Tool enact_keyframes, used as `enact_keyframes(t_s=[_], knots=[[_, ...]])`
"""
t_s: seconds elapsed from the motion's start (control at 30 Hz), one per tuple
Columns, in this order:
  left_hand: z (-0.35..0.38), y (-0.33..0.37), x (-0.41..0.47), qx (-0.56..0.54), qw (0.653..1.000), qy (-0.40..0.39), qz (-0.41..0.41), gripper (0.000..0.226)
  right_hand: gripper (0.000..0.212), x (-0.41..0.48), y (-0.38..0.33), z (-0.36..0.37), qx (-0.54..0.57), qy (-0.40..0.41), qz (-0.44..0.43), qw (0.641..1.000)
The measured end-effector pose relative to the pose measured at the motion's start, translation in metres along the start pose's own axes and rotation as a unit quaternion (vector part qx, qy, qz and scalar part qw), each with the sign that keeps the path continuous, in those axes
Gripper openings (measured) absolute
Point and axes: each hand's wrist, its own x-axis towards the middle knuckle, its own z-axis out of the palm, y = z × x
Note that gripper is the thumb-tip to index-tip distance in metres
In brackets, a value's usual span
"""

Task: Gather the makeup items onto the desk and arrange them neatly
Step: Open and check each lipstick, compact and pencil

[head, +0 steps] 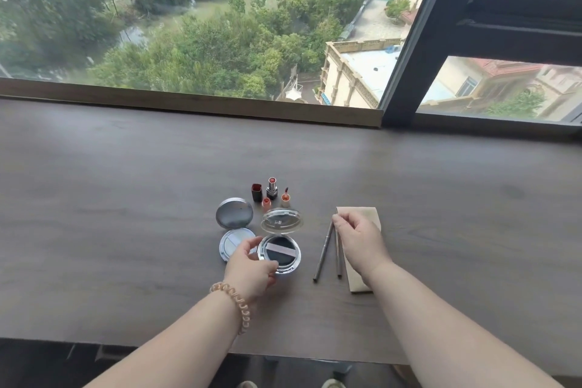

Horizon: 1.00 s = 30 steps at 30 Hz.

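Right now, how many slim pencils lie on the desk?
2: the left pencil slants between the open compact and the right hand; the right pencil lies along the beige pouch, partly under that hand.

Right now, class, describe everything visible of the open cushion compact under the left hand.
The open cushion compact is round, with a shiny silver case. Its clear lid stands tilted up at the far side. Inside lies a dark puff crossed by a pale ribbon strap. It rests on the desk; the left hand grips its near-left rim.
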Motion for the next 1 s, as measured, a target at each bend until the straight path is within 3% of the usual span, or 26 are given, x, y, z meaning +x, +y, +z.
enact_keyframes(t_s=[0.13,0.33,0.47,0.6,0.7,0.8,0.9,1.0], knots=[[0.009,-0.013,0.014,0.096,0.994,0.040,0.014,0.055,0.006,-0.001,0.031,-0.006,-0.193,0.025,0.043,0.980],[0.012,-0.020,0.013,0.277,0.955,0.077,0.077,0.054,0.020,-0.008,0.047,-0.002,-0.412,0.034,0.005,0.910],[0.011,-0.019,0.011,0.347,0.927,0.099,0.099,0.055,0.027,-0.009,0.054,0.005,-0.464,0.037,-0.009,0.885],[0.013,-0.017,0.009,0.353,0.923,0.118,0.096,0.054,0.028,-0.003,0.056,0.010,-0.481,0.042,-0.007,0.875],[0.016,-0.013,0.001,0.333,0.929,0.133,0.093,0.048,0.026,0.000,0.053,0.009,-0.476,0.048,0.012,0.878],[0.024,-0.004,-0.011,0.308,0.933,0.134,0.128,0.035,0.018,-0.003,0.042,0.002,-0.410,0.100,0.017,0.906],[0.035,0.009,-0.021,0.305,0.923,0.096,0.213,0.034,0.011,-0.001,0.023,-0.014,-0.253,0.194,-0.022,0.948],[0.046,0.027,-0.025,0.362,0.884,0.041,0.293,0.053,0.015,0.001,-0.007,-0.033,-0.032,0.177,-0.083,0.980]])
